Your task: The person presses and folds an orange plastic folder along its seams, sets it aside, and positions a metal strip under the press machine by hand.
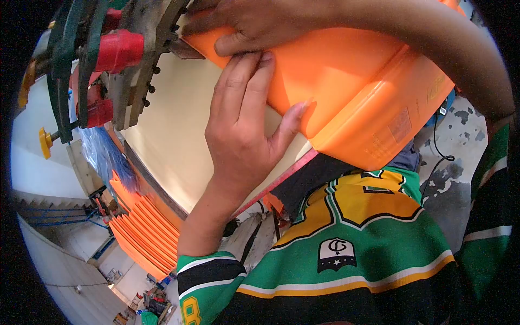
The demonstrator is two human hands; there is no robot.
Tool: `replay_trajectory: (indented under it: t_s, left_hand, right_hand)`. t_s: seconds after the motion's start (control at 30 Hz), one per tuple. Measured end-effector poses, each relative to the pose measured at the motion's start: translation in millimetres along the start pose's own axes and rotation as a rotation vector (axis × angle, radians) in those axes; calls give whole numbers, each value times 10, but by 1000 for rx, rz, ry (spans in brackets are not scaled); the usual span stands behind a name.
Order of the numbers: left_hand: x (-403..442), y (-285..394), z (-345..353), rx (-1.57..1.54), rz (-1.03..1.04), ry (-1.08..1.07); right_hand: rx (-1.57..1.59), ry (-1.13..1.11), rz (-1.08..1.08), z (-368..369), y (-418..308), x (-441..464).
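An orange folded plastic piece, glossy with a raised ridge and small printed marks, lies over a cream-coloured work surface. My left hand is palm down, its fingers stretched over the left edge of the orange piece and its thumb spread apart near the lower edge. Above it, my right hand lies on the far end of the piece, thumb apart and fingers pointing left. Part of the right hand is cut off by the frame's top edge.
A metal machine with red parts and a yellow knob stands at upper left, close to my hands. Several stacked orange sheets are below left, near clear plastic wrap. A black cable hangs at right.
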State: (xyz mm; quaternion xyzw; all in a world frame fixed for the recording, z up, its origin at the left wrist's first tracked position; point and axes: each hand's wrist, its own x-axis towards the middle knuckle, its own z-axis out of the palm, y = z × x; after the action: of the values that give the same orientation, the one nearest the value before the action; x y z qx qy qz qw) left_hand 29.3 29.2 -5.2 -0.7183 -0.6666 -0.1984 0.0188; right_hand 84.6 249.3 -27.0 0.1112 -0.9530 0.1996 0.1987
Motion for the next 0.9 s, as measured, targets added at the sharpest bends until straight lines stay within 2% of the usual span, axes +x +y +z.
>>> replay_trajectory:
  t_s: [0.07, 0.3, 0.37, 0.6, 0.7, 0.77, 0.8, 0.87, 0.9]
  left_hand:
    - [-5, -4, 12, -14, -9, -3]
    - [-5, 6, 6, -22, -24, -21]
    - [2, 14, -6, -15, -19, -23]
    - [0, 9, -4, -38, -23, -13]
    - [-7, 8, 11, -39, -22, 7]
    - [-3, 10, 16, -48, -24, 24]
    - [-5, 13, 19, -63, -22, 25]
    - [-23, 13, 15, -58, -37, 52]
    - [-33, 20, 25, -53, -36, 48]
  right_hand:
    - [-66, 59, 4, 47, 9, 5]
    - [-48, 62, -12, 99, 40, -24]
    - [-108, 149, -33, 147, 46, -29]
    - [-85, 129, -10, 132, 32, -33]
    - [-79, 119, -66, 90, 9, -24]
    - [-44, 102, 20, 43, -51, -21]
    - [-55, 81, -5, 40, -56, -19]
    - [-97, 185, -42, 47, -57, -15]
    - [-108, 149, -79, 20, -65, -10]
